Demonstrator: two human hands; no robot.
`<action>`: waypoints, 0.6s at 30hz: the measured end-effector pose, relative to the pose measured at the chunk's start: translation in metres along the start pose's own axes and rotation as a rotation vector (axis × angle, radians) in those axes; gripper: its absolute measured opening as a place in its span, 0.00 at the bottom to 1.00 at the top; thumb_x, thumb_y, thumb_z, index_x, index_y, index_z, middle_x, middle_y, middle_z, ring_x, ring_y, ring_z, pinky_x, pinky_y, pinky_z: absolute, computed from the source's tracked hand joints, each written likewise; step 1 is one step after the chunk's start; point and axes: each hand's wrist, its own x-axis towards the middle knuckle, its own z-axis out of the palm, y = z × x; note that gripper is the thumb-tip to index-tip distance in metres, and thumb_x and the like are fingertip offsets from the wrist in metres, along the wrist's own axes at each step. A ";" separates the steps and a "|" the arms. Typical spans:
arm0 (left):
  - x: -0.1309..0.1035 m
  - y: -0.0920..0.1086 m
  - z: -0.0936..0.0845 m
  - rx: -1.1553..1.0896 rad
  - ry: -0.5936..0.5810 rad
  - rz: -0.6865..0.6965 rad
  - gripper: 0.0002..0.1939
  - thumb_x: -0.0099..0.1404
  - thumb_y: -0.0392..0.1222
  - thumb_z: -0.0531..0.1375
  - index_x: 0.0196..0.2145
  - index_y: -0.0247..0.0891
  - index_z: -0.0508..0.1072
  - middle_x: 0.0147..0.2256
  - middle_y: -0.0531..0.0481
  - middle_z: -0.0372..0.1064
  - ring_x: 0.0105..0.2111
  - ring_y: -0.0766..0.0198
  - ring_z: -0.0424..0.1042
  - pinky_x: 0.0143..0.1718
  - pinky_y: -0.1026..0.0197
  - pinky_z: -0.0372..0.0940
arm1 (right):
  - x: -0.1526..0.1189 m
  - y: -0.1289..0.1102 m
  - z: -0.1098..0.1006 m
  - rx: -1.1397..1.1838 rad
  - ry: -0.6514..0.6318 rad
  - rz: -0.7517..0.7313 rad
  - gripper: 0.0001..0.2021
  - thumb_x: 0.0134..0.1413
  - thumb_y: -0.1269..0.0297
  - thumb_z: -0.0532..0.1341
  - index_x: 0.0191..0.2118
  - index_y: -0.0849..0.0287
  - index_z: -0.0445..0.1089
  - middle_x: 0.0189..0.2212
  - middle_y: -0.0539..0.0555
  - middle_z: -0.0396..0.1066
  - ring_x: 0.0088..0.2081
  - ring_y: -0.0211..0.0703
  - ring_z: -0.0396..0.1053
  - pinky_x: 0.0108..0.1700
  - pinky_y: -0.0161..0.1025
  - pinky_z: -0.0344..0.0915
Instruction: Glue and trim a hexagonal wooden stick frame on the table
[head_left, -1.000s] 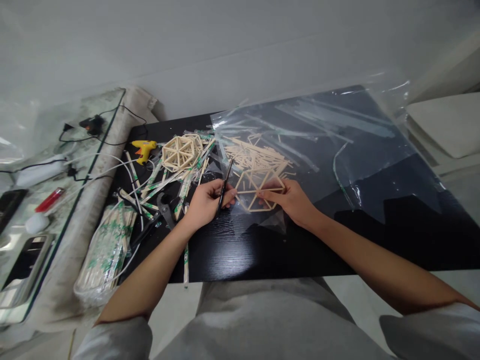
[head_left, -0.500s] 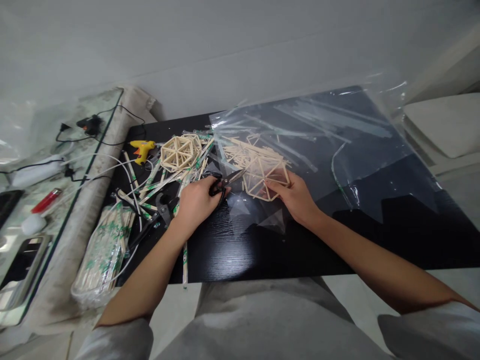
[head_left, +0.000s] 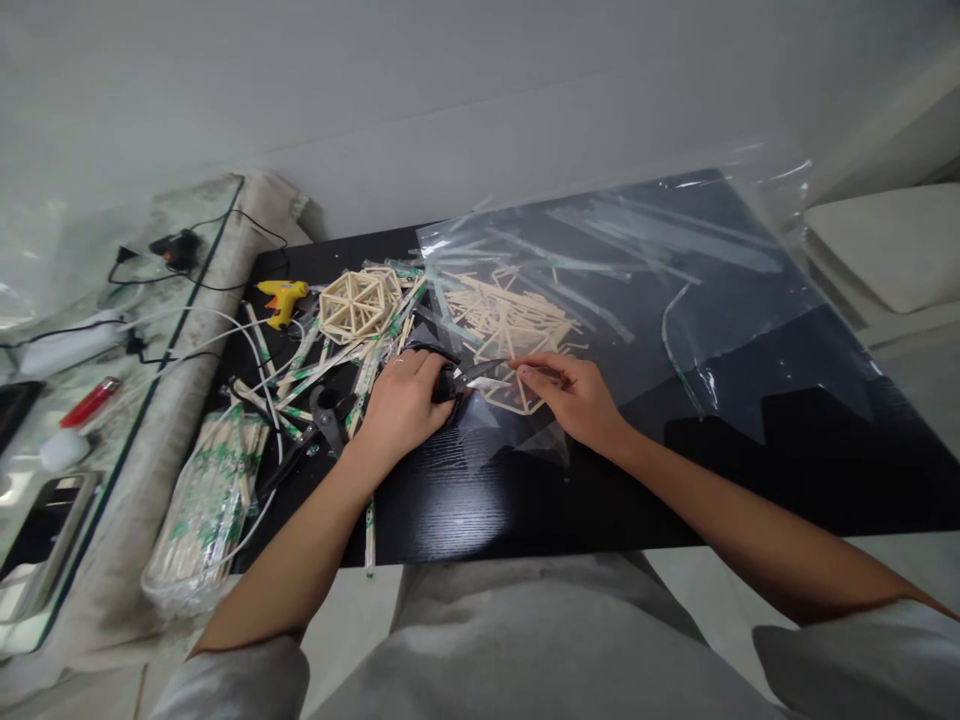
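My left hand (head_left: 409,400) is closed round the black handles of a pair of scissors (head_left: 480,371), whose blades point right over a wooden stick frame. My right hand (head_left: 574,395) is pinched at the upper edge of this frame (head_left: 517,408), by the scissor tips; what its fingertips hold is too small to make out. The frame has triangular sections and tilts above the black table (head_left: 600,510). Clear film scraps (head_left: 547,440) lie below it. Behind are a pile of short sticks (head_left: 517,312) and a finished-looking stick ball (head_left: 356,305).
At the left are a yellow glue gun (head_left: 282,302), black-handled cutters (head_left: 328,420), wrapped chopsticks (head_left: 214,500) and a white cable. A large clear plastic sheet (head_left: 637,350) covers much of the table's right. A red lighter (head_left: 90,402) lies on the glass-topped surface.
The stick frame has tipped and sits slightly lower. My right hand has moved from its right side to the upper edge, close to the scissor tips.
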 end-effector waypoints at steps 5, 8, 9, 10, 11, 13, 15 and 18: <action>-0.001 0.005 -0.004 0.047 -0.012 0.051 0.12 0.64 0.39 0.63 0.45 0.36 0.74 0.41 0.39 0.74 0.46 0.44 0.71 0.48 0.48 0.65 | -0.003 -0.001 0.005 -0.005 -0.064 -0.015 0.15 0.54 0.48 0.71 0.40 0.54 0.82 0.44 0.56 0.81 0.39 0.50 0.80 0.41 0.45 0.78; -0.002 0.008 -0.004 0.064 -0.015 0.074 0.12 0.62 0.36 0.63 0.45 0.37 0.74 0.41 0.39 0.73 0.46 0.44 0.70 0.48 0.48 0.65 | -0.005 -0.003 0.008 -0.046 -0.053 -0.044 0.13 0.50 0.52 0.74 0.36 0.54 0.82 0.41 0.56 0.81 0.43 0.52 0.79 0.46 0.46 0.77; -0.002 0.009 -0.004 0.068 -0.014 0.080 0.12 0.62 0.36 0.63 0.44 0.37 0.74 0.41 0.40 0.73 0.45 0.44 0.70 0.48 0.48 0.65 | -0.005 -0.003 0.009 -0.054 -0.043 -0.050 0.12 0.50 0.53 0.74 0.35 0.55 0.82 0.40 0.56 0.81 0.44 0.52 0.79 0.46 0.46 0.77; -0.002 0.009 -0.004 0.071 -0.013 0.084 0.12 0.62 0.35 0.63 0.44 0.37 0.74 0.41 0.40 0.73 0.45 0.45 0.70 0.48 0.48 0.65 | -0.006 -0.004 0.009 -0.061 -0.033 -0.055 0.11 0.49 0.54 0.73 0.34 0.55 0.82 0.39 0.56 0.81 0.43 0.52 0.79 0.47 0.46 0.77; -0.003 0.010 -0.004 0.073 -0.012 0.090 0.11 0.62 0.35 0.63 0.44 0.37 0.74 0.41 0.40 0.73 0.45 0.45 0.70 0.48 0.48 0.65 | -0.006 -0.004 0.009 -0.072 -0.023 -0.056 0.10 0.49 0.55 0.73 0.33 0.55 0.81 0.38 0.56 0.81 0.42 0.51 0.79 0.46 0.46 0.77; -0.003 0.010 -0.004 0.079 -0.006 0.104 0.11 0.63 0.35 0.63 0.44 0.37 0.74 0.40 0.39 0.73 0.45 0.45 0.70 0.48 0.48 0.65 | -0.006 -0.004 0.009 -0.101 -0.011 -0.051 0.09 0.51 0.56 0.72 0.31 0.56 0.81 0.36 0.56 0.81 0.39 0.51 0.79 0.45 0.46 0.77; -0.003 0.009 -0.004 0.086 0.002 0.116 0.11 0.63 0.35 0.63 0.44 0.36 0.74 0.40 0.39 0.73 0.44 0.44 0.70 0.47 0.48 0.65 | -0.006 -0.003 0.009 -0.115 -0.012 -0.051 0.08 0.52 0.57 0.70 0.31 0.56 0.81 0.35 0.56 0.81 0.38 0.50 0.79 0.43 0.45 0.77; -0.002 0.008 -0.004 0.098 0.003 0.111 0.10 0.64 0.36 0.62 0.44 0.35 0.74 0.40 0.38 0.73 0.44 0.44 0.69 0.47 0.47 0.65 | -0.006 -0.002 0.009 -0.103 -0.019 -0.058 0.08 0.52 0.57 0.69 0.31 0.57 0.81 0.37 0.56 0.82 0.39 0.51 0.80 0.43 0.45 0.77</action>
